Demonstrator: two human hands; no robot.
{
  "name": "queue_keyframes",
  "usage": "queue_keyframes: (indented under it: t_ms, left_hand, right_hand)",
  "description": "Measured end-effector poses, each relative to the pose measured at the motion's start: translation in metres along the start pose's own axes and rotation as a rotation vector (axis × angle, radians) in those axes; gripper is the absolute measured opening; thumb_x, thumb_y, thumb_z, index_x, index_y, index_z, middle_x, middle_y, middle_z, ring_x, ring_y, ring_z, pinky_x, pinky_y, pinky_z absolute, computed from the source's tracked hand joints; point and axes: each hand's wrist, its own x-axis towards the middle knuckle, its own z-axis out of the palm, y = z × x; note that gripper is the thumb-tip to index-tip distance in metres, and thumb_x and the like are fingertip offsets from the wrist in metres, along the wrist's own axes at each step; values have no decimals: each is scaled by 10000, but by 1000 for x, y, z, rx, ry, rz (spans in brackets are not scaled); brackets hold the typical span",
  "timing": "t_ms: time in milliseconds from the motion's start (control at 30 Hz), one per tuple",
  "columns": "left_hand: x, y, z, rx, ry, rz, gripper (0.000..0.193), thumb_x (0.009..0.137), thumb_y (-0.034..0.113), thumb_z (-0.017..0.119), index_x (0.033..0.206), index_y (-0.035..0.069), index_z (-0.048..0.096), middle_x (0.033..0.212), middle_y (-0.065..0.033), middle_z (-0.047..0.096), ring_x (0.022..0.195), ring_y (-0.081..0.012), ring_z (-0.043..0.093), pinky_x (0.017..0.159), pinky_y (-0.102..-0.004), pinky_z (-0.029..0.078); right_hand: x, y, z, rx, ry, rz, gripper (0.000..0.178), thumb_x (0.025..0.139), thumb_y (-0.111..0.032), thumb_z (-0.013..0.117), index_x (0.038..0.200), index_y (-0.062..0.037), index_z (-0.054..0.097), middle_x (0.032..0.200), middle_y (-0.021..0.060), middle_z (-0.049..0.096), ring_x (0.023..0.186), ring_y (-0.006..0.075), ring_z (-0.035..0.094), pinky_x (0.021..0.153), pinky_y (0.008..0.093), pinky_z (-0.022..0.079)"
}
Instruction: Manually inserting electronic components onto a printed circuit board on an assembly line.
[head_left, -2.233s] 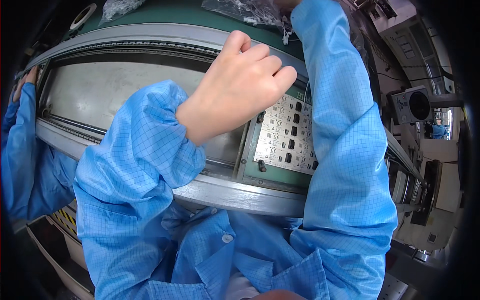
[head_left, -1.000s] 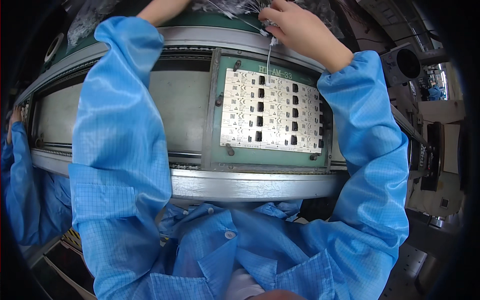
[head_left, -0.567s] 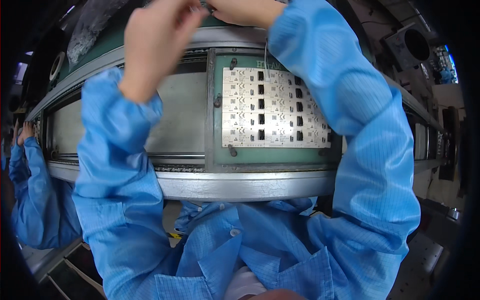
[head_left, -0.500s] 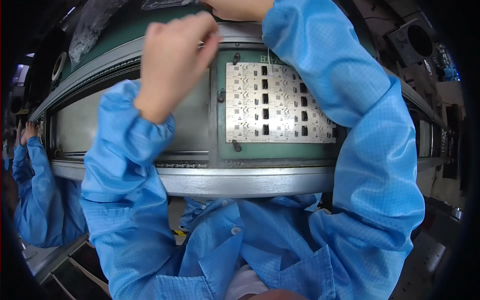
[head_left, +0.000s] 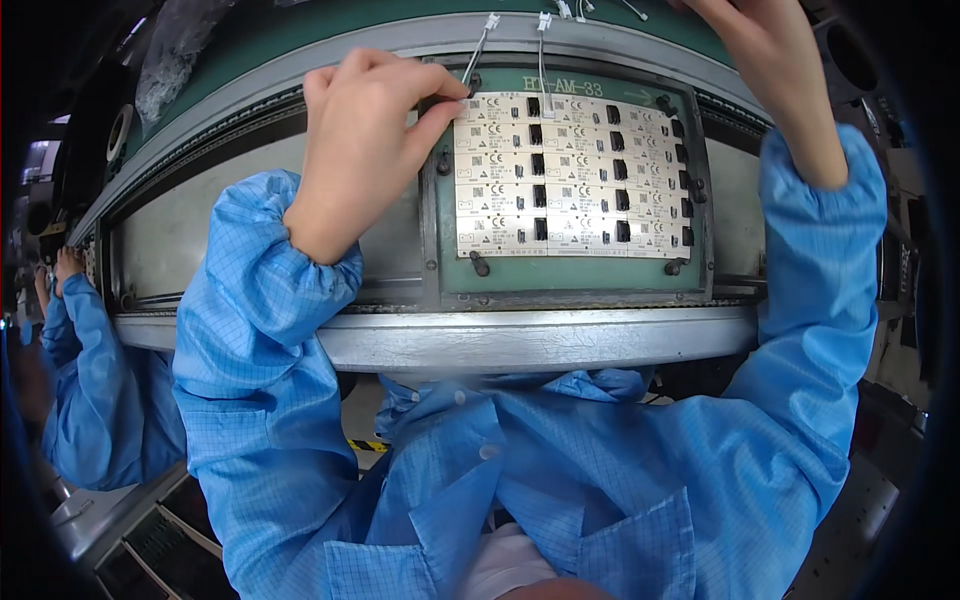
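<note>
Thumb and forefinger of the left hand (head_left: 365, 140) were pinched nearly together at the upper-left corner of the pale circuit-board panel (head_left: 575, 180), and the lower end of a thin cable (head_left: 477, 58) was gripped between them; its tip was covered by the fingertips, so whether the panel was touched by it could not be told. The white plug at the cable's other end was seen over the far metal rail (head_left: 640, 50), near the top centre of the frame. Just to its right, a second cable (head_left: 542, 60) was laid across the same rail, its lower end reaching the panel's top row, where the join was too small to be made out. The right hand (head_left: 770, 60) was raised in the upper right of the frame, its fingers cut off by the top edge; how far they were opened, and whether anything was held, could not be told. Loose white connectors (head_left: 564, 10) were partly cropped at the top edge. The panel was seated at the centre of the frame on a green fixture plate (head_left: 600, 277). At the upper left, the contents of a plastic bag (head_left: 175, 65) were hard to make out. A co-worker's sleeve (head_left: 110, 390) was seen toward the left edge, the hands above it being small and dim.
</note>
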Motion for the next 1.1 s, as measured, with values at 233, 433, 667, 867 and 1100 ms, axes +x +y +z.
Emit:
queue_keyframes:
  t_ms: [233, 433, 667, 867, 1100]
  left_hand:
    - [2, -11, 6, -92, -99, -163, 106, 829, 243, 805, 904, 168, 799, 1030, 61, 668, 1037, -235, 529, 925, -402, 351]
    - [2, -16, 4, -197, -101, -216, 100, 825, 232, 804, 900, 168, 819, 1000, 58, 668, 1036, -235, 515, 941, -397, 382]
    - [14, -4, -6, 56, -100, 2, 39, 803, 154, 781, 838, 152, 796, 954, 52, 663, 995, -247, 522, 917, -388, 402]
    - [9, -9, -4, 57, -115, 29, 48, 804, 141, 767, 845, 150, 792, 932, 33, 669, 971, -252, 534, 884, -395, 420]
    - [22, -12, -9, 13, -228, 21, 98, 855, 132, 766, 936, 84, 792, 934, -3, 660, 933, -247, 515, 850, -365, 476]
  right_hand:
    - [-67, 4, -5, 433, 25, -416, 78, 970, -37, 686, 985, -6, 615, 875, 36, 663, 746, 95, 635, 652, 204, 501]
    - [-76, -60, 39, -899, 578, 360, 129, 961, -41, 700, 979, -32, 573, 817, 38, 668, 701, 79, 625, 650, 200, 494]
    - [-90, -59, 18, -780, 396, 289, 148, 1007, -160, 636, 1089, -42, 600, 1063, 162, 751, 969, 249, 712, 867, 344, 524]
    - [-104, -49, 9, -876, 216, 370, 150, 1065, -177, 559, 1159, -63, 588, 1211, 176, 741, 1196, 254, 694, 1092, 367, 500]
    - [-104, -52, 2, -862, 226, 381, 158, 1071, -180, 536, 1141, -48, 586, 1192, 188, 744, 1163, 272, 710, 1097, 371, 499]
